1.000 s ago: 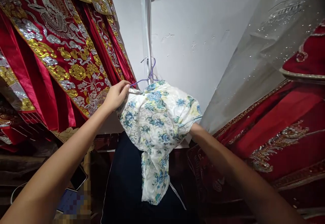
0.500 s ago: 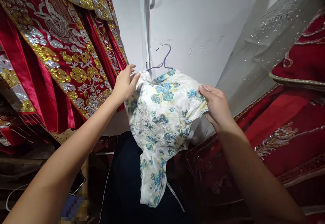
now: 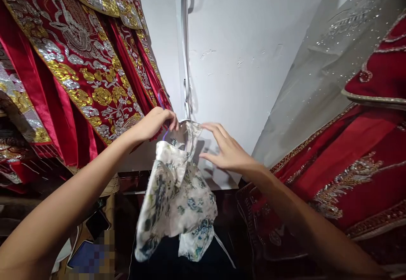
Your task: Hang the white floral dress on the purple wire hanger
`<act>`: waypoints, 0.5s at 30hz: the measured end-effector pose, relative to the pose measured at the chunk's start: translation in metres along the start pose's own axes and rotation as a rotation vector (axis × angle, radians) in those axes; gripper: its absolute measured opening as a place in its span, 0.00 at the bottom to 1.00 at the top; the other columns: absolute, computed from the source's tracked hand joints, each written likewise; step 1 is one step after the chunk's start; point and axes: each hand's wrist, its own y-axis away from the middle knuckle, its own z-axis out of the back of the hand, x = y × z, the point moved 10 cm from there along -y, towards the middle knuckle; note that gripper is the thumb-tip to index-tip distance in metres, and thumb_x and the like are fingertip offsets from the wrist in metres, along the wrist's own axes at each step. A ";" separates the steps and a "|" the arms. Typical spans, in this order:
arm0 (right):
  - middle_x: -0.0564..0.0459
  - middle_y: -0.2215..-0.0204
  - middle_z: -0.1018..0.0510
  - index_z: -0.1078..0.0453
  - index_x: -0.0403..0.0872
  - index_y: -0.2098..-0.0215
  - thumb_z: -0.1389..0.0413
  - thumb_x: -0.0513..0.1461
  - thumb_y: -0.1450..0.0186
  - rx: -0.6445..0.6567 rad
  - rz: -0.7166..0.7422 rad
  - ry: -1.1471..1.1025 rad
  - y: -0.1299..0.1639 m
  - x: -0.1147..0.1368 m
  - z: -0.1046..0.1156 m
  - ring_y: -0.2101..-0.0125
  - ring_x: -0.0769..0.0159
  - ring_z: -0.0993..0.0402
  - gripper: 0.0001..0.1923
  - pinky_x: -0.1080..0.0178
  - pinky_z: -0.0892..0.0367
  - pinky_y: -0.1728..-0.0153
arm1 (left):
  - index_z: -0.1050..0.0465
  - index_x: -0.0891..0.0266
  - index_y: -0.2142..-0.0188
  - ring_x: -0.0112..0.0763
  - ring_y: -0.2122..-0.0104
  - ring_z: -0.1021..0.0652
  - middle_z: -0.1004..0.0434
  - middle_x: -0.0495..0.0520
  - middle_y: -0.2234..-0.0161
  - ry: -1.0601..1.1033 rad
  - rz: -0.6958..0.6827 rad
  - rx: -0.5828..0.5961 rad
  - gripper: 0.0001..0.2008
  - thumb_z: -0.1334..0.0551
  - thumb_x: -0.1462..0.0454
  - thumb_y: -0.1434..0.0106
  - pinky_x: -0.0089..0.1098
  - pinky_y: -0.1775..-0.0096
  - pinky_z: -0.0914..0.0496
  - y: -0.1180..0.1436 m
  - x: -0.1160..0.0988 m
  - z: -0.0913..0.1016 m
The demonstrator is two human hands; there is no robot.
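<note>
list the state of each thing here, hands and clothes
left hand: pinching the top edge of the floral garment
right hand: open, fingers spread, beside the garment
floral garment: hanging crumpled from the left hand
red embroidered robes: hanging on the left
sheer sequined fabric: draped on the right

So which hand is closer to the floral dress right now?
Left. The left hand pinches the top edge of the floral dress, while the right hand hovers spread open just beside the fabric, apparently not gripping it.
</note>
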 end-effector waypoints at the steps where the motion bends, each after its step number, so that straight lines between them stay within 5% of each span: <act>1: 0.43 0.32 0.45 0.55 0.57 0.27 0.36 0.46 0.40 -0.053 0.021 0.107 -0.010 -0.008 -0.002 0.33 0.43 0.48 0.49 0.41 0.46 0.35 | 0.33 0.61 0.82 0.39 0.67 0.21 0.19 0.60 0.69 0.041 -0.010 0.011 0.22 0.52 0.57 0.35 0.40 0.60 0.26 0.002 -0.004 0.001; 3: 0.42 0.31 0.50 0.66 0.56 0.26 0.34 0.44 0.43 -0.085 0.101 0.267 -0.028 -0.013 -0.014 0.31 0.40 0.56 0.58 0.37 0.55 0.33 | 0.33 0.61 0.81 0.42 0.66 0.20 0.18 0.62 0.67 0.115 -0.013 -0.007 0.20 0.52 0.57 0.36 0.44 0.60 0.25 0.004 -0.008 0.006; 6: 0.42 0.39 0.40 0.56 0.57 0.27 0.39 0.43 0.38 -0.115 0.153 0.394 -0.051 -0.013 -0.020 0.38 0.42 0.43 0.46 0.39 0.48 0.38 | 0.28 0.62 0.71 0.42 0.65 0.19 0.19 0.63 0.62 0.178 0.024 -0.094 0.15 0.49 0.58 0.36 0.47 0.59 0.23 0.002 0.001 0.023; 10: 0.43 0.50 0.33 0.42 0.58 0.32 0.44 0.47 0.34 -0.187 0.089 0.493 -0.080 -0.020 0.006 0.49 0.46 0.36 0.33 0.43 0.43 0.46 | 0.27 0.62 0.56 0.38 0.62 0.20 0.21 0.62 0.57 0.147 0.147 -0.256 0.14 0.43 0.56 0.34 0.44 0.58 0.23 0.005 0.040 0.065; 15: 0.39 0.51 0.33 0.37 0.51 0.35 0.43 0.46 0.36 -0.327 -0.066 0.625 -0.100 -0.051 0.048 0.50 0.41 0.37 0.32 0.39 0.45 0.50 | 0.24 0.59 0.53 0.41 0.57 0.22 0.20 0.60 0.53 -0.104 0.229 -0.247 0.19 0.42 0.50 0.33 0.39 0.58 0.25 0.021 0.070 0.094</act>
